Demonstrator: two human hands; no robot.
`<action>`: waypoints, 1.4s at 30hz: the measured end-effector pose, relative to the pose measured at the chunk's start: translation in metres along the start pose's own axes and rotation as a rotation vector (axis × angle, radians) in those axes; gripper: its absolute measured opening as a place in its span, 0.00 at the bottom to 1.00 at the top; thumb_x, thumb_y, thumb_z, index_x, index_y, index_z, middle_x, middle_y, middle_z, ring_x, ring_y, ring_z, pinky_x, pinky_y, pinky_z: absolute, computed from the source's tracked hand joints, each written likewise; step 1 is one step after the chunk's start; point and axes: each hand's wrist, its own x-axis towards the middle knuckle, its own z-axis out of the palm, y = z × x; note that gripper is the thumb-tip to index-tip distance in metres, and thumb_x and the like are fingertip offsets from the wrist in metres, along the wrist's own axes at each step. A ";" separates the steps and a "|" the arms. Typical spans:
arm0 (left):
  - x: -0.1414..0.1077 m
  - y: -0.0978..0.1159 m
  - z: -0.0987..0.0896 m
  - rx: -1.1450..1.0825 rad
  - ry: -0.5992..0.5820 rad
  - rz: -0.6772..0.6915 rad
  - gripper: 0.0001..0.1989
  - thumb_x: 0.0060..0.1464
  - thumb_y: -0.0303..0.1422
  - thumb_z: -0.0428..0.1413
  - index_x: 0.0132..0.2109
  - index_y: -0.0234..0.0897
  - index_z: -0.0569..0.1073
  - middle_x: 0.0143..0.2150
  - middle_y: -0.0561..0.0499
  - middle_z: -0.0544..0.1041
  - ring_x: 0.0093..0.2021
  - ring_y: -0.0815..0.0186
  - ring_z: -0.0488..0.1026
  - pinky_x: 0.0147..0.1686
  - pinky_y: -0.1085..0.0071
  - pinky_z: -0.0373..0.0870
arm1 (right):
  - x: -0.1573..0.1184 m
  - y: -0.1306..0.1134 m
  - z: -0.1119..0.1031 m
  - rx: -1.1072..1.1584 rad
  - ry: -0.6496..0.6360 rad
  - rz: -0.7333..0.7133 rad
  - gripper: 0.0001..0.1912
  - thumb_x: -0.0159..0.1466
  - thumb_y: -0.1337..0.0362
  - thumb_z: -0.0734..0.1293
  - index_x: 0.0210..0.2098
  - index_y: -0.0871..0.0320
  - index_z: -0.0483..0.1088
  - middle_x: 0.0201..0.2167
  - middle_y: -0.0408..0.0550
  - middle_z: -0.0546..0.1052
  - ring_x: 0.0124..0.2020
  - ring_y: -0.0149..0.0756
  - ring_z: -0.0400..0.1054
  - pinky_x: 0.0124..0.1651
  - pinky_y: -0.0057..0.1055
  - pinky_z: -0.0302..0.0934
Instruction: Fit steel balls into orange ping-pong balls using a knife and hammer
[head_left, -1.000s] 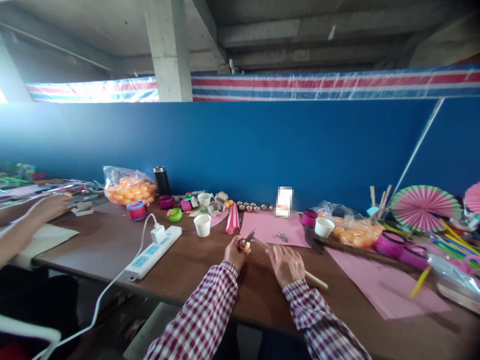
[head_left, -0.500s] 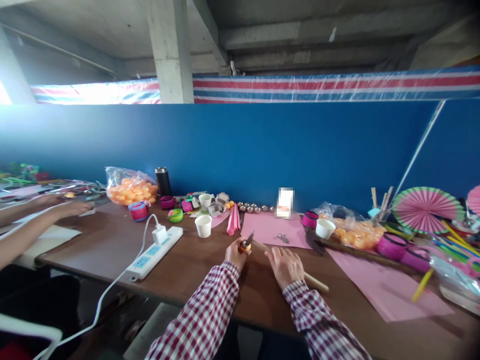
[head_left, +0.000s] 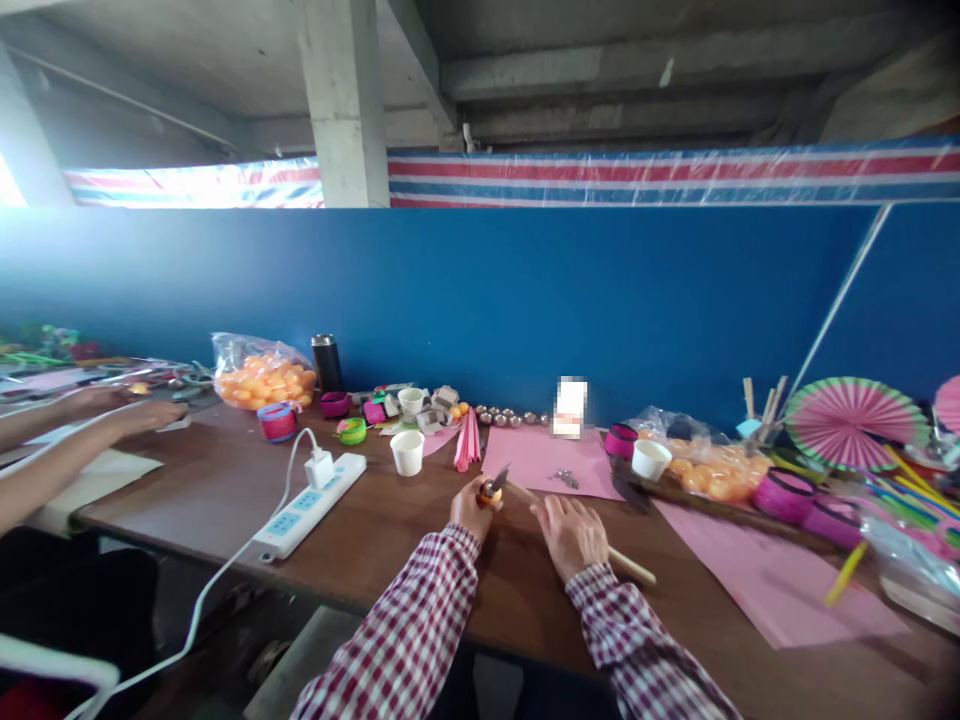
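Observation:
In the head view my left hand (head_left: 472, 508) is closed around a small object with an orange round part and a dark pointed metal piece (head_left: 498, 481) sticking up; its exact kind is unclear. My right hand (head_left: 571, 530) lies over a pale wooden stick (head_left: 632, 567), fingers stretched out across it and pressing it to the table. The stick's far end reaches close to the metal piece; whether they touch I cannot tell. Just beyond the hands, small metal bits (head_left: 567, 478) lie on a pink sheet (head_left: 525, 455).
A power strip (head_left: 319, 500) and a white paper cup (head_left: 407, 453) stand to the left. Another cup (head_left: 651, 458), a bag of orange balls (head_left: 712, 475) and a pink paper fan (head_left: 855, 422) are on the right. A co-worker's arms (head_left: 82, 440) reach in at far left.

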 end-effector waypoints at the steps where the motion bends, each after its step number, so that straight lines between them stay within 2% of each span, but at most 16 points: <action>1: 0.000 0.000 0.000 0.027 -0.010 0.014 0.19 0.28 0.18 0.58 0.34 0.35 0.74 0.26 0.53 0.73 0.26 0.71 0.69 0.31 0.74 0.67 | 0.000 0.000 0.000 -0.001 -0.001 -0.002 0.15 0.62 0.56 0.55 0.26 0.57 0.65 0.22 0.43 0.70 0.27 0.31 0.62 0.31 0.29 0.44; 7: 0.002 -0.005 0.000 0.117 -0.020 0.084 0.20 0.31 0.20 0.58 0.37 0.35 0.73 0.30 0.50 0.74 0.28 0.69 0.70 0.32 0.73 0.67 | 0.001 0.001 -0.002 -0.006 0.047 -0.002 0.15 0.62 0.57 0.55 0.26 0.57 0.65 0.22 0.44 0.70 0.27 0.31 0.62 0.32 0.29 0.44; 20: 0.004 -0.011 0.001 0.141 -0.022 0.112 0.19 0.31 0.20 0.58 0.36 0.34 0.73 0.27 0.51 0.73 0.27 0.69 0.70 0.31 0.71 0.68 | 0.001 0.000 -0.002 -0.001 0.037 -0.034 0.14 0.61 0.57 0.55 0.26 0.57 0.65 0.22 0.44 0.70 0.27 0.31 0.62 0.32 0.29 0.44; 23: 0.005 -0.012 0.000 0.141 -0.011 0.133 0.20 0.32 0.21 0.58 0.38 0.33 0.72 0.31 0.50 0.73 0.29 0.68 0.70 0.33 0.70 0.68 | 0.001 0.000 -0.002 -0.003 0.045 -0.016 0.13 0.62 0.57 0.55 0.28 0.57 0.65 0.23 0.44 0.70 0.28 0.31 0.62 0.33 0.29 0.45; 27: 0.006 -0.010 -0.003 0.161 0.024 0.158 0.19 0.30 0.20 0.58 0.36 0.35 0.73 0.37 0.48 0.70 0.33 0.67 0.70 0.35 0.69 0.67 | 0.000 0.000 -0.002 -0.001 0.026 -0.017 0.14 0.61 0.56 0.56 0.26 0.57 0.65 0.22 0.44 0.70 0.27 0.31 0.61 0.32 0.29 0.44; 30: 0.006 -0.008 -0.004 0.156 -0.009 0.202 0.19 0.31 0.21 0.58 0.37 0.37 0.72 0.39 0.47 0.70 0.34 0.66 0.69 0.35 0.70 0.68 | 0.000 0.002 -0.002 0.001 0.032 0.003 0.14 0.61 0.56 0.55 0.27 0.57 0.65 0.23 0.44 0.70 0.28 0.32 0.61 0.32 0.29 0.44; 33: 0.005 -0.006 -0.002 0.147 -0.043 0.205 0.20 0.32 0.22 0.58 0.38 0.36 0.72 0.38 0.47 0.71 0.34 0.66 0.70 0.32 0.71 0.68 | 0.000 0.002 -0.002 0.004 0.039 0.005 0.14 0.62 0.56 0.55 0.27 0.57 0.65 0.23 0.44 0.71 0.28 0.32 0.61 0.33 0.29 0.45; 38: 0.003 -0.004 -0.001 0.124 -0.002 0.154 0.18 0.30 0.22 0.59 0.36 0.35 0.73 0.33 0.49 0.73 0.30 0.67 0.70 0.30 0.72 0.67 | 0.000 0.002 -0.004 0.005 0.052 -0.012 0.14 0.62 0.56 0.55 0.27 0.57 0.65 0.23 0.44 0.70 0.28 0.31 0.61 0.32 0.29 0.45; 42: 0.002 -0.003 -0.001 0.093 -0.017 0.133 0.16 0.30 0.24 0.59 0.34 0.33 0.73 0.27 0.51 0.73 0.26 0.68 0.69 0.28 0.72 0.67 | 0.000 0.002 -0.004 -0.011 0.067 0.001 0.15 0.62 0.57 0.54 0.26 0.57 0.65 0.22 0.45 0.70 0.27 0.31 0.61 0.32 0.29 0.44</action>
